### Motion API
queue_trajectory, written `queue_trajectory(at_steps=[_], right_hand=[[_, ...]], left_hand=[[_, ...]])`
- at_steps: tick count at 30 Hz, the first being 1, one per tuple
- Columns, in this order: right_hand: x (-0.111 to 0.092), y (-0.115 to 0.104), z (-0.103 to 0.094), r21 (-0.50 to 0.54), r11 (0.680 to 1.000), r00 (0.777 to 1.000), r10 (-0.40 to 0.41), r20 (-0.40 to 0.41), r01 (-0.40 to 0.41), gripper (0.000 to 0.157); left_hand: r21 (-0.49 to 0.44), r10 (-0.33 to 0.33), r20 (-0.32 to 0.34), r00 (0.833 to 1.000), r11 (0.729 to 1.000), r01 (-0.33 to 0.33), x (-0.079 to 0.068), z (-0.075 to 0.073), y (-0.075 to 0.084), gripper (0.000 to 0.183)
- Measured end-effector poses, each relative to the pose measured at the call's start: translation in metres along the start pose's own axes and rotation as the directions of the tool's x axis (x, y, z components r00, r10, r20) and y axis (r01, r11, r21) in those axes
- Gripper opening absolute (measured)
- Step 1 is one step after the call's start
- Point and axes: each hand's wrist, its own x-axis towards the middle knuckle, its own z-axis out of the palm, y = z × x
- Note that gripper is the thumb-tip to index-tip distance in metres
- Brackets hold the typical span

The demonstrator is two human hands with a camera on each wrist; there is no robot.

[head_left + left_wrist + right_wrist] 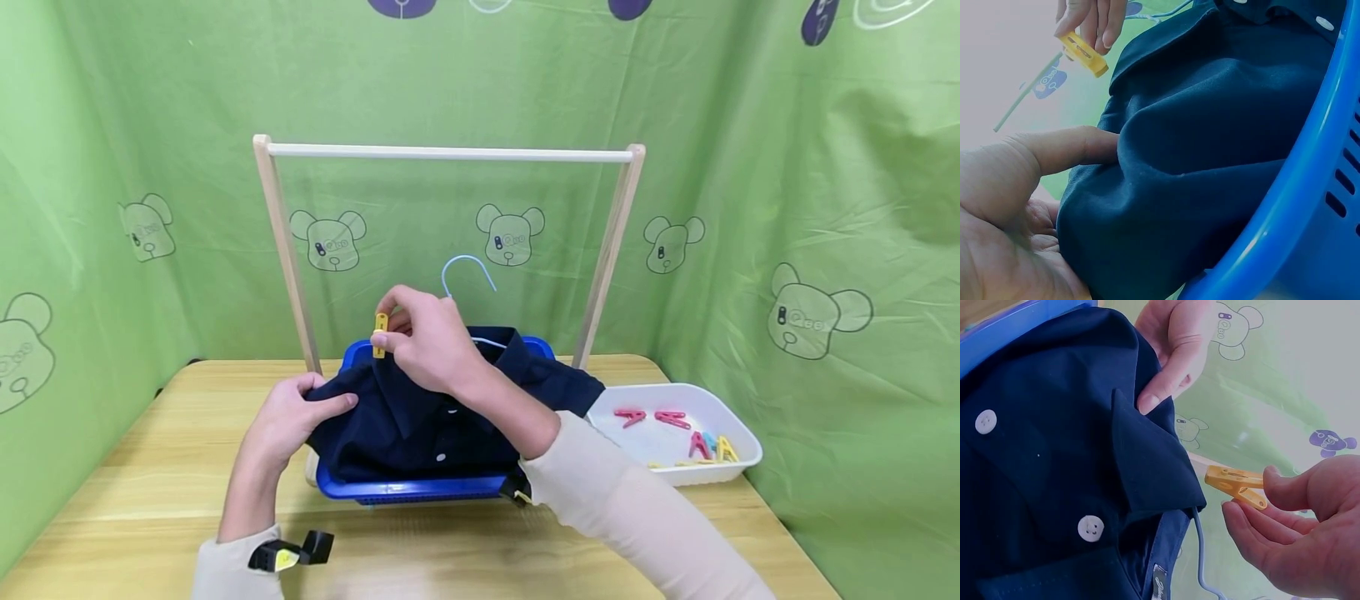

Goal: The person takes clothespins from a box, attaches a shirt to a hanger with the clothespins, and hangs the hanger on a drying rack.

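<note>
A dark navy button-up shirt [420, 425] lies bunched over a blue basket [420, 489], with a light blue hanger [467, 257] inside its collar and the hook standing up. My left hand [288, 417] grips the shirt's shoulder between thumb and fingers, as the left wrist view also shows. Between the thumb and fingers of my right hand [435, 342] is a yellow clothespin [381, 336], held above the shirt near the collar. In the right wrist view the clothespin [1235, 484] is apart from the cloth, its tip pointing toward the collar [1154, 462].
A wooden rack with a white bar [450, 153] stands behind the basket. To the right, a white tray [712, 404] holds several pink, yellow and blue clothespins. Green curtains [450, 75] surround the wooden table [150, 500].
</note>
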Motion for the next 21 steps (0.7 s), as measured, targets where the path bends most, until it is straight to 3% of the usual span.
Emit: queue_trajectory(at_steps=[21], right_hand=[[0.005, 0.006, 0.016, 0.029, 0.999, 0.997, -0.042, -0.067, 0.044, 0.012]], left_hand=[[-0.036, -0.007, -0.003, 1.000, 0.999, 0.007, 0.000, 0.000, 0.002, 0.032]])
